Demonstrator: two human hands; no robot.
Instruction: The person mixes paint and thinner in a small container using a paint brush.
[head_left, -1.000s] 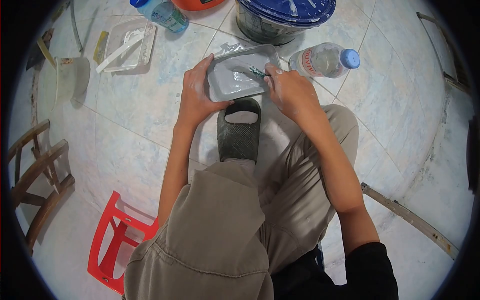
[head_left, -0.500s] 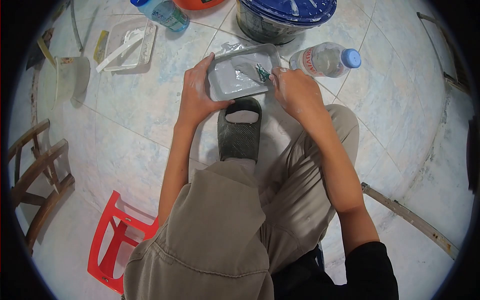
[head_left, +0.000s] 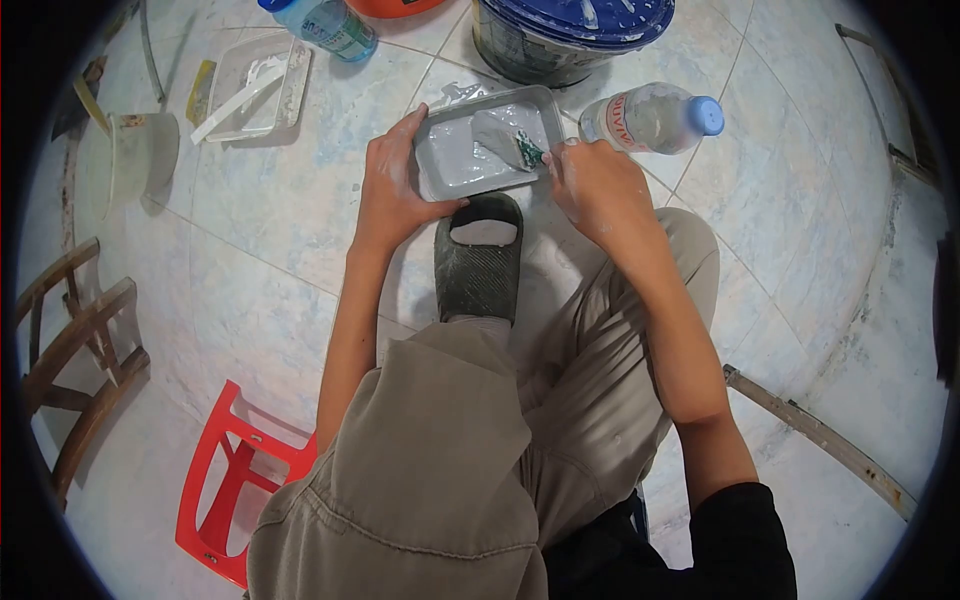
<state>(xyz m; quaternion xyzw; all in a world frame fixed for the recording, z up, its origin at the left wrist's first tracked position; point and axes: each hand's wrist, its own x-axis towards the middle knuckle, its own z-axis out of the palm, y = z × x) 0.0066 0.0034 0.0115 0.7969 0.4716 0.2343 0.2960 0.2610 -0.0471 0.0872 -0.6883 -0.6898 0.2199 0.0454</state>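
A shallow rectangular plastic tray [head_left: 425,172] of wet, light grey paste [head_left: 460,160] sits on the floor just beyond my slippered foot. My left hand [head_left: 392,178] grips its left side, with the fingers along the edge and the thumb at the near corner. In my right hand [head_left: 605,185] is the handle end of a putty knife [head_left: 526,150] with green on it. Its paste-coated blade lies in the tray, pointing left, and my fingers hide most of the handle.
Behind the tray stands a bucket [head_left: 535,55] with a blue lid. A clear bottle [head_left: 645,118] lies to the right; a blue-capped bottle [head_left: 335,30] is at back left. Another tray [head_left: 290,105] holds a white strip. A red plastic chair [head_left: 215,480] stands lower left.
The putty knife's blade has shifted slightly through the paste, and my right hand has moved a little to the right. My left hand keeps its grip on the tray.
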